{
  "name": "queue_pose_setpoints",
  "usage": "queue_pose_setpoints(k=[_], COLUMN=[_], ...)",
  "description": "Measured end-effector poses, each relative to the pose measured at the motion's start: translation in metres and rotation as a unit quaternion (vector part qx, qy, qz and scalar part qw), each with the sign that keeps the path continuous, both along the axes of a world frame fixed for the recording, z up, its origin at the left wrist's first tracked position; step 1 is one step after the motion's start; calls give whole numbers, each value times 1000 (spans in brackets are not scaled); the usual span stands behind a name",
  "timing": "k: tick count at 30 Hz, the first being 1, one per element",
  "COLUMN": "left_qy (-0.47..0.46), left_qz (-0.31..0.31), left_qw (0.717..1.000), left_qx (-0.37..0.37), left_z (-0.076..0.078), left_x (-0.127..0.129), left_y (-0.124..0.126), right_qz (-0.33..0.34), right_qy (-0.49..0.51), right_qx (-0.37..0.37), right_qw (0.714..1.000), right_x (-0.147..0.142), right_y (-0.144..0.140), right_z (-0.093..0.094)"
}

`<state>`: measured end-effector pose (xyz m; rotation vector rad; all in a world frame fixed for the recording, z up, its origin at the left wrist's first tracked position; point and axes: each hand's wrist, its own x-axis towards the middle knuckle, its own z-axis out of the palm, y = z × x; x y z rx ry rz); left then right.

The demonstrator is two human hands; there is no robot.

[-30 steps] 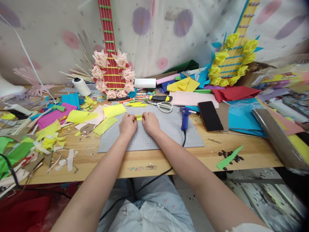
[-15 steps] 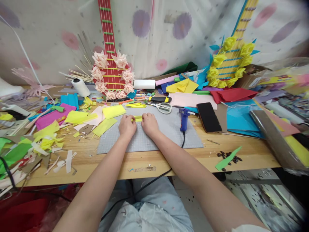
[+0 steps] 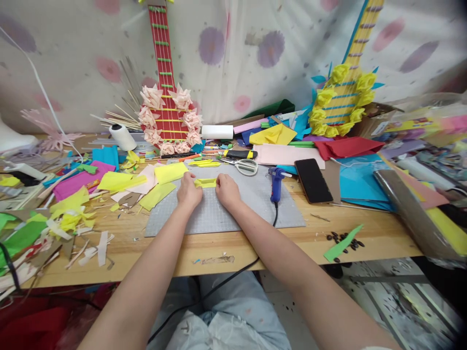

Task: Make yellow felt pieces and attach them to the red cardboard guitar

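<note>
A narrow folded strip of yellow crepe paper [image 3: 206, 183] stretches between my two hands, low over the grey cutting mat [image 3: 219, 216]. My left hand [image 3: 189, 191] closes on its left end, and my right hand [image 3: 227, 189] grips the right end with curled fingers. Both fingertips are partly hidden from above. Just behind the strip lie several thin yellow paper pieces [image 3: 205, 164]. Scissors with pale handles [image 3: 246, 167] rest beyond my right hand. Two larger yellow-green sheets [image 3: 170, 172] overlap the mat's left corner beside my left hand.
A blue glue gun [image 3: 276, 185] stands on the mat's right side, its cable running off the table edge. A phone [image 3: 314, 181] lies further right. Paper scraps [image 3: 69, 214] crowd the left. A red guitar-shaped craft [image 3: 170, 116] and a yellow one [image 3: 341, 102] lean at the back.
My hands have moved slightly apart, and more of the yellow strip shows between them. The view has shifted a little; the things on the table stay put.
</note>
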<state>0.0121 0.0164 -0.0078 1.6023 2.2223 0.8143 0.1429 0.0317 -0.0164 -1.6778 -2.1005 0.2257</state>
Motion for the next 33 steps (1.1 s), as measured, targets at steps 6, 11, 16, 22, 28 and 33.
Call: queue_pose_setpoints(k=[6,11,16,22,28,33], left_qy=[38,88,122,127,162,156], left_qz=[-87,-185,-231,-275,-307,-326], left_qw=[989,978,959,949,937,930], left_qx=[110,-36,-110,-83,30,64], left_z=[3,18,24,25,16,6], left_x=[-13,-12,-11,-13,-12,-16], left_y=[17,45,54,50,37,29], right_qz=[0,-2,5,-1,-18,28], right_qy=[43,115,138,129,142,117], right_qx=[10,5,-1,-4,37,38], right_qw=[999,993,990,992,989,992], right_x=[1,4,5,4,7,11], right_y=[1,3,5,4,5,11], right_z=[-3,-5,-6,-6,-6,-7])
